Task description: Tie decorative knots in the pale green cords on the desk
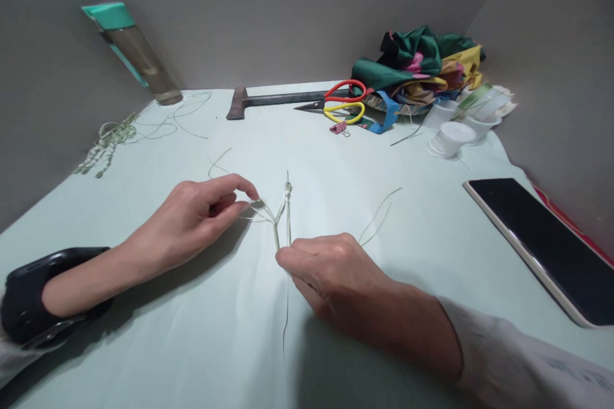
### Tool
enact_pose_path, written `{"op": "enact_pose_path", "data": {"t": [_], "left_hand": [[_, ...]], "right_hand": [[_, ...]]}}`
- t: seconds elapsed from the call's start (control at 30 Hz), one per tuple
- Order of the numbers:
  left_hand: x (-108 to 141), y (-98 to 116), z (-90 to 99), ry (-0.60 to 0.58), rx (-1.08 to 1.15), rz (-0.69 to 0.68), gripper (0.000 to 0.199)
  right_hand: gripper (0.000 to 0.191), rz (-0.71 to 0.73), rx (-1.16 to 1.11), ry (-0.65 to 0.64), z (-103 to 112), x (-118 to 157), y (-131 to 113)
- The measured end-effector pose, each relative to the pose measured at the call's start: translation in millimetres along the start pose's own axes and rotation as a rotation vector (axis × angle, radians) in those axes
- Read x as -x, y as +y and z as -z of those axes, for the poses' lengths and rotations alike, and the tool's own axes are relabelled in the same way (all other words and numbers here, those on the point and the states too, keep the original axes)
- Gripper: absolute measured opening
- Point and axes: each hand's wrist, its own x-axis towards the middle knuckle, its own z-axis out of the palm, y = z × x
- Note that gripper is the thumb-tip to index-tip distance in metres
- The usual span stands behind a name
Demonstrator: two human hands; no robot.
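A pale green cord piece (288,195) lies near the middle of the table, its knotted top pointing away from me and its strands running toward me. My left hand (204,214) pinches thin cords at its upper left, thumb and index finger close together. Lower down, my right hand (336,275) is closed on the cord strands between thumb and fingers. Loose cord ends stick out beyond both hands, and one thin thread hangs toward the table's near side.
Behind are a hammer-like tool (237,104), scissors (345,112), a pink clip (338,128) and bright fabric (422,64). White spools (451,138) and a phone (542,243) lie right. A bottle (144,61) and knotted cords (108,144) are at left.
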Motion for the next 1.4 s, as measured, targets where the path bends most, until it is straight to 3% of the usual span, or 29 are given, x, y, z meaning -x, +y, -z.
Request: {"op": "enact_pose_path", "data": {"t": [0.17,0.27,0.57,0.87,1.13,1.4], "left_hand": [[-17.6,-9.1,6.0,0.04,-0.08,-0.002,0.018],[-32.5,-17.4,5.8,0.044,-0.154,0.013,0.025],[-69.2,-22.8,-9.5,0.014,-0.369,0.118,0.024],[-84.6,-23.9,-23.0,-0.017,-0.43,0.149,0.031],[-87.8,-29.1,-23.4,0.009,-0.322,0.167,0.035],[-81.6,-46.5,13.9,-0.009,0.074,0.268,0.031]], "right_hand": [[0.036,-0.009,-0.014,-0.011,1.4,0.4,-0.4],[0.036,-0.017,-0.019,-0.008,3.2,0.0,0.0],[0.037,-0.021,-0.03,0.01,4.5,-0.7,-1.9],[0.04,-0.026,-0.057,0.001,2.1,-2.7,-0.6],[0.039,-0.083,-0.06,-0.067,9.9,-5.1,-3.6],[0.033,-0.138,-0.001,-0.095,7.2,-7.2,-1.3]]}}
